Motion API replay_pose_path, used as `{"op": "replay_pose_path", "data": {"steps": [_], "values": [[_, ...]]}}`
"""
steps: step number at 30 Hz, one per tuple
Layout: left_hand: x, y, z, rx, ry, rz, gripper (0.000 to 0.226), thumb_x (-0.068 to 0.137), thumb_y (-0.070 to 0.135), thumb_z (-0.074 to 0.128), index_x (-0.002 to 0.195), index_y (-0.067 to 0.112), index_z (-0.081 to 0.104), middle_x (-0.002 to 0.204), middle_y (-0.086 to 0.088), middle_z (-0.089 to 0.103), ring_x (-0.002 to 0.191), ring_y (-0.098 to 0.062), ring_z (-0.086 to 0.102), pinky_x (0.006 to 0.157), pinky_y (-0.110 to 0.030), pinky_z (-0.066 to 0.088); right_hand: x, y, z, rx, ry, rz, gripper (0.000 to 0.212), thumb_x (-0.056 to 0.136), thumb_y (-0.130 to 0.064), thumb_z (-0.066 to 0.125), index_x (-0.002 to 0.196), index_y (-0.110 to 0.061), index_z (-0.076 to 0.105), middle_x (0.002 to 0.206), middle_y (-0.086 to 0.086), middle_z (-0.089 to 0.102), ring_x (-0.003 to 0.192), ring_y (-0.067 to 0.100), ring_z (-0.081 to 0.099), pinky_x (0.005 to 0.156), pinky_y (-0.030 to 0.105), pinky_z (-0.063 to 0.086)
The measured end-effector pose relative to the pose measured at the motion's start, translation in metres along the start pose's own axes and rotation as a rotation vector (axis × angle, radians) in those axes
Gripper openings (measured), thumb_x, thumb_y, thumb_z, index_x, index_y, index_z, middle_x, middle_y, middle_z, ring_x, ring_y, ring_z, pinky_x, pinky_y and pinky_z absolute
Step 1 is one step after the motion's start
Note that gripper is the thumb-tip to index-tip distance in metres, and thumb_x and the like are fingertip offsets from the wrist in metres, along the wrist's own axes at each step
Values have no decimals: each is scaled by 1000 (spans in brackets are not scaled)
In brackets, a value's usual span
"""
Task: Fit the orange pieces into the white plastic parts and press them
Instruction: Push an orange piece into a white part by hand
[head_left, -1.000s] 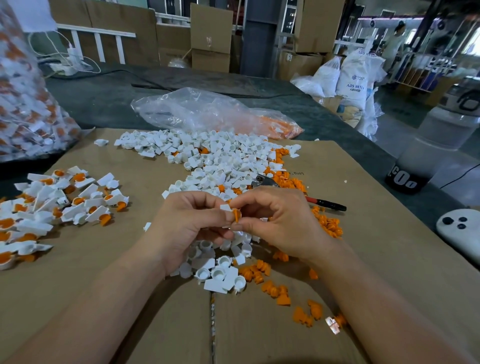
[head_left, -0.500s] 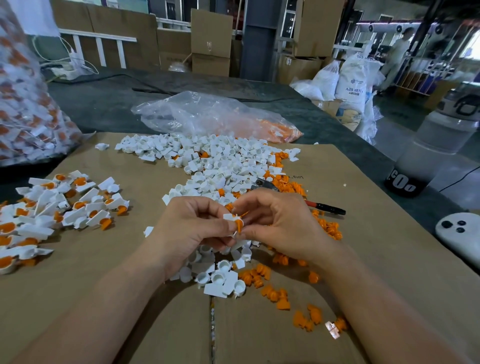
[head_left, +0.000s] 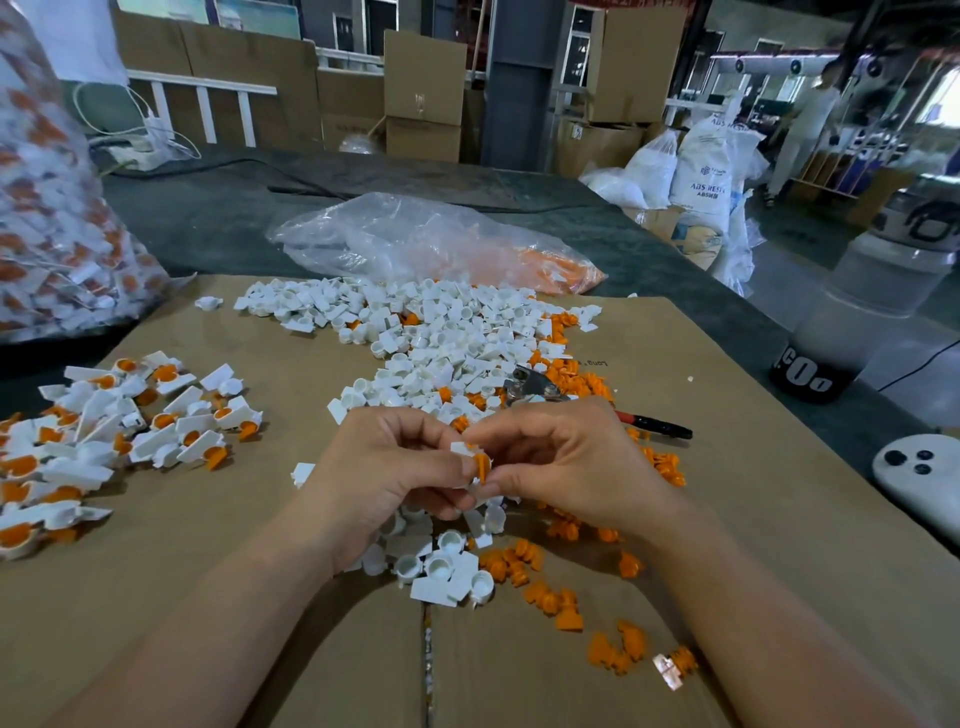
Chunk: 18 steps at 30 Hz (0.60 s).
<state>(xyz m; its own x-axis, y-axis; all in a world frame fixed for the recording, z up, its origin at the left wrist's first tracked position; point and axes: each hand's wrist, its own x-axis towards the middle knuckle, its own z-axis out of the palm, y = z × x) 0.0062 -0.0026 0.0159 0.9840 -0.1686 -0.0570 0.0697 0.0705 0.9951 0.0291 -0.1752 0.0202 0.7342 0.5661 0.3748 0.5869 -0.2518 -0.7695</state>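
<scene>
Now, left hand (head_left: 395, 467) pinching white part (head_left: 461, 448), right hand (head_left: 563, 462) pinching orange piece (head_left: 482, 466) (long axis upright)

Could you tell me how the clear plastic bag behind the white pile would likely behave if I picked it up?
The clear plastic bag lies crumpled and mostly collapsed, so it would probably sag limply. Orange pieces show only at its right end, so it is likely light, and they might slide as it lifts.

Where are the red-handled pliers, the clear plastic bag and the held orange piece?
Red-handled pliers (head_left: 653, 425): head view, handle.
Clear plastic bag (head_left: 400, 241): head view, crumpled middle.
Held orange piece (head_left: 483, 466): head view, exposed edge.
</scene>
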Motion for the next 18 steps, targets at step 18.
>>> {"op": "replay_pose_path", "data": {"steps": [18], "values": [[5, -3, -3, -127, 67, -34, 15, 52, 1, 68, 64, -1, 61, 55, -17, 61, 47, -21, 63, 42, -21, 50, -1, 2, -33, -187, 251, 303, 23, 63, -50, 66, 85, -42, 63, 81, -23, 68, 76, -6, 63, 66, 6, 47]]}}
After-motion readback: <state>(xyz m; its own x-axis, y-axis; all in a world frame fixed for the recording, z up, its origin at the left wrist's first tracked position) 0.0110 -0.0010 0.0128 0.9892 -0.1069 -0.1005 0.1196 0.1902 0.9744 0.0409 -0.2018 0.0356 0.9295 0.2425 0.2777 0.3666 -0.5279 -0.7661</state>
